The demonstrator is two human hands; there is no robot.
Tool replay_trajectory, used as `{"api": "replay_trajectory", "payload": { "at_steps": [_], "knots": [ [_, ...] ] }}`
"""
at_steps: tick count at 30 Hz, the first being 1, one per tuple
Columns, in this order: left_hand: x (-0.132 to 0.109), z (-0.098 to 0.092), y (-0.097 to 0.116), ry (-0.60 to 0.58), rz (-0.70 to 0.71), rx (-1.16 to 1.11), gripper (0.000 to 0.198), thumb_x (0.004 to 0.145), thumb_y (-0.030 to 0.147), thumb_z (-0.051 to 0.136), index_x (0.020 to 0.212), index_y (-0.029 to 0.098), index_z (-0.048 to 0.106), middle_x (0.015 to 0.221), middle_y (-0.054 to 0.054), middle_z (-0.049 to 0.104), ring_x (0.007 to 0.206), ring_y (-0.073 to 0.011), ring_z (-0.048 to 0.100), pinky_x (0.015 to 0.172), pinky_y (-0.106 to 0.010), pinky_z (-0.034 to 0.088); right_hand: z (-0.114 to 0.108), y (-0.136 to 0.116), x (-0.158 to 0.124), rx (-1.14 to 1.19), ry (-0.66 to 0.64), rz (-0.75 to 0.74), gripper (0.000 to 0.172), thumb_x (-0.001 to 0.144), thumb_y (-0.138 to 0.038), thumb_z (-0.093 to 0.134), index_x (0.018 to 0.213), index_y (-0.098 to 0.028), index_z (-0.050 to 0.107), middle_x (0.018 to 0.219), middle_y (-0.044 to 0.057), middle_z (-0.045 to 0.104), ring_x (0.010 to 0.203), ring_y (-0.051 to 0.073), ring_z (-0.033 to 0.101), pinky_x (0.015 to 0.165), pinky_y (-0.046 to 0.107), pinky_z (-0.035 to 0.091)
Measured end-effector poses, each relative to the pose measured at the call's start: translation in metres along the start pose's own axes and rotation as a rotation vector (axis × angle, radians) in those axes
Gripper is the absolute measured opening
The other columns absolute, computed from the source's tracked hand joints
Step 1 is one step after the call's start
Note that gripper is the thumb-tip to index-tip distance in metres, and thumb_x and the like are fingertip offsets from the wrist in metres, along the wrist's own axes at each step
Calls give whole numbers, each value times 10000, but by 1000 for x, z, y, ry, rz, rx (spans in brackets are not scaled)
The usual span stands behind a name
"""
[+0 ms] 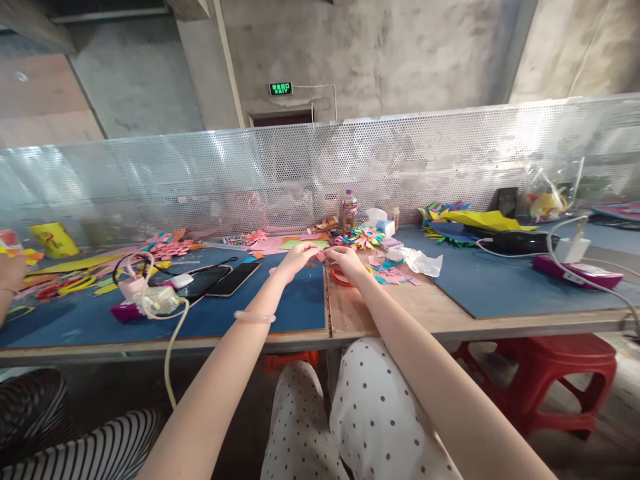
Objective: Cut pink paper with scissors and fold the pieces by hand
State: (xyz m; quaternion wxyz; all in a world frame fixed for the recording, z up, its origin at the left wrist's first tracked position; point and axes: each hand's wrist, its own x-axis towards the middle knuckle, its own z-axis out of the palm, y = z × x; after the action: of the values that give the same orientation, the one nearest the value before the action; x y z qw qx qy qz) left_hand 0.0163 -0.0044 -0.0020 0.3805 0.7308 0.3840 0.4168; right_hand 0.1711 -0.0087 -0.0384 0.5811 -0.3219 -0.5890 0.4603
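Both my arms reach out over the workbench (400,313). My left hand (296,257) and my right hand (345,259) are closed in pinches on a small pink piece of paper (320,255) held between them. Under my right hand lies an orange ring-shaped thing (340,278), perhaps scissor handles. Just beyond my hands sits a folded multicoloured paper flower (364,236), with pink and blue paper scraps (393,273) to its right. A pale bangle (255,317) is on my left wrist.
Two dark phones (220,280) and a white charger with cable (160,300) lie at left on a blue mat (280,307). A bottle (349,210) stands by the perforated metal screen (320,173). Another person's hand (10,273) works at far left. A red stool (550,373) stands at right.
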Motion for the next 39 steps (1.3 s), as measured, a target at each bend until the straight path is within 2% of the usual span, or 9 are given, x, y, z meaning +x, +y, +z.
{"api": "replay_trajectory", "payload": {
  "at_steps": [9, 18, 25, 31, 39],
  "knots": [
    [4, -2, -9, 9, 36, 78, 220, 715, 326, 576, 866, 168, 584, 799, -44, 659, 781, -171, 608, 643, -274, 466, -2, 2, 1, -53, 5, 22, 204, 663, -359, 599, 719, -167, 640, 638, 10, 612, 565, 100, 522, 510, 200, 388],
    [4, -2, -7, -5, 64, 123, 191, 710, 310, 571, 829, 163, 591, 796, -47, 665, 756, -158, 602, 624, -256, 450, -1, 1, -1, -31, 5, 34, 159, 650, -322, 586, 658, -165, 614, 661, 8, 624, 580, 101, 528, 515, 202, 378],
    [4, -2, -9, -9, 95, 122, 207, 715, 317, 571, 843, 156, 596, 777, -49, 660, 729, -155, 597, 591, -246, 444, -1, 2, 0, -35, 7, 30, 185, 660, -337, 588, 707, -163, 630, 664, 21, 621, 610, 117, 541, 509, 200, 384],
    [1, -1, -3, -38, 62, 73, 224, 697, 318, 599, 851, 155, 610, 853, -64, 662, 801, -174, 604, 631, -267, 467, -2, 1, 0, 54, 22, -3, 149, 621, -291, 605, 686, -158, 623, 669, 17, 621, 588, 105, 536, 522, 208, 399],
    [0, -3, -1, -32, 26, -19, 246, 703, 298, 617, 893, 143, 597, 889, -65, 663, 808, -154, 601, 692, -273, 477, -1, -4, -2, 127, 42, 15, 122, 584, -248, 621, 643, -141, 635, 673, 23, 614, 598, 97, 521, 520, 199, 400]
  ]
}}
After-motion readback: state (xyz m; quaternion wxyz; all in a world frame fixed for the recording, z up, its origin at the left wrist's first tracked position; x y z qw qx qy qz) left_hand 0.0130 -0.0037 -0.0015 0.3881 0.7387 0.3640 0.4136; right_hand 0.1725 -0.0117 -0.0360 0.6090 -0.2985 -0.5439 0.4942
